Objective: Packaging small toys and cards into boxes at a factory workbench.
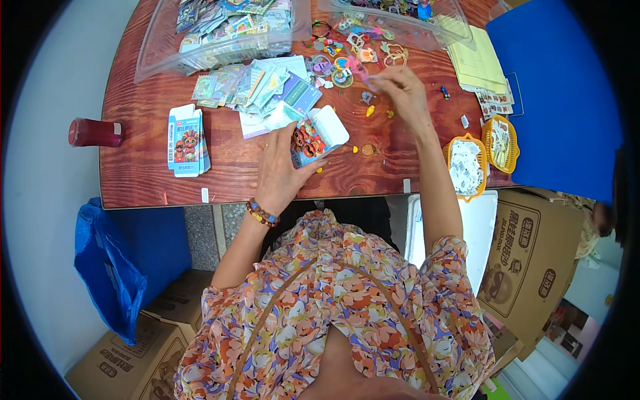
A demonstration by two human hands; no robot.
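My left hand (pixel 281 160) is wrapped round a small printed cardboard box (pixel 309 141). Its white flap (pixel 331 125) stands open on the right side, and the box leans on the tabletop. To the right, my right hand (pixel 402 92) is raised over the table with thumb and fingers pinched together. From the fingertips a small pink trinket (pixel 359 68) reaches out to the left, its exact kind too small to make out. Under and beyond it lie small colourful trinkets (pixel 321 65). A heap of cards and small packets (pixel 263 87) lies beyond the box.
Flat blue boxes (pixel 188 148) and a red jar (pixel 97 133) are at the left. Clear plastic bins (pixel 220 50) stand at the back. Yellow sheets (pixel 475 60) and orange baskets (pixel 465 193) line the right side. A blue bag (pixel 110 273) hangs below the left edge.
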